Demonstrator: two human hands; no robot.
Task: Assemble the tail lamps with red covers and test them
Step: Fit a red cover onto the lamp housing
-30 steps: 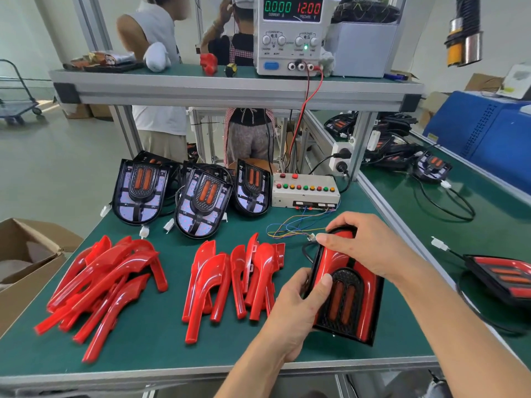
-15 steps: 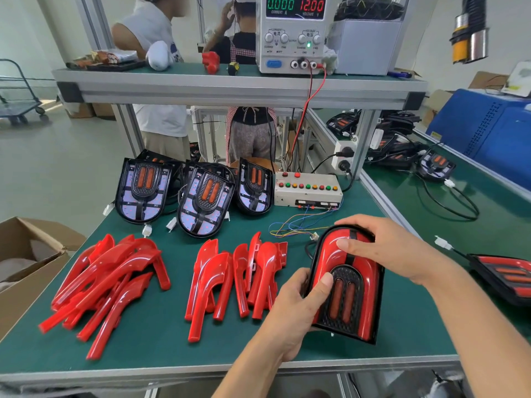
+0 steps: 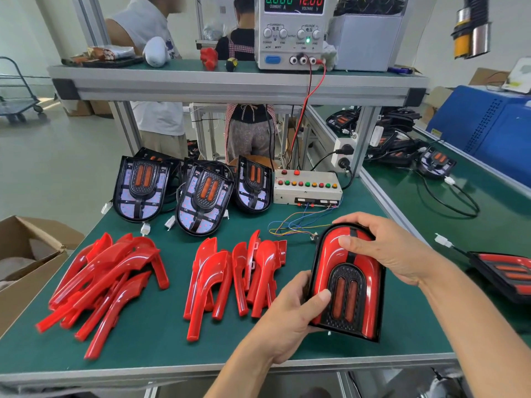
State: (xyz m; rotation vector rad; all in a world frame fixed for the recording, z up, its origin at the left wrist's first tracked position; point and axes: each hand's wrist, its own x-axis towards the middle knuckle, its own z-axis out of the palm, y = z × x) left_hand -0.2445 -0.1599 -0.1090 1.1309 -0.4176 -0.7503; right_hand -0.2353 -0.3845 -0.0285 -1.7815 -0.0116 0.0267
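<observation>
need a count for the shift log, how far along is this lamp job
Done: one covered lamp lies at the right. In hand: left hand and right hand grip a tail lamp with red covers on. Left: three uncovered lamps and two piles of loose red covers.

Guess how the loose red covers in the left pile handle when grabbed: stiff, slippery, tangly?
The red covers look like rigid moulded plastic, so probably stiff and light. Their glossy sheen suggests slippery surfaces. They lie crossed and overlapping, with hooked ends, so pulling one may drag its neighbours.

Bare forearms, left hand (image 3: pixel 290 317), right hand (image 3: pixel 385 251)
</observation>
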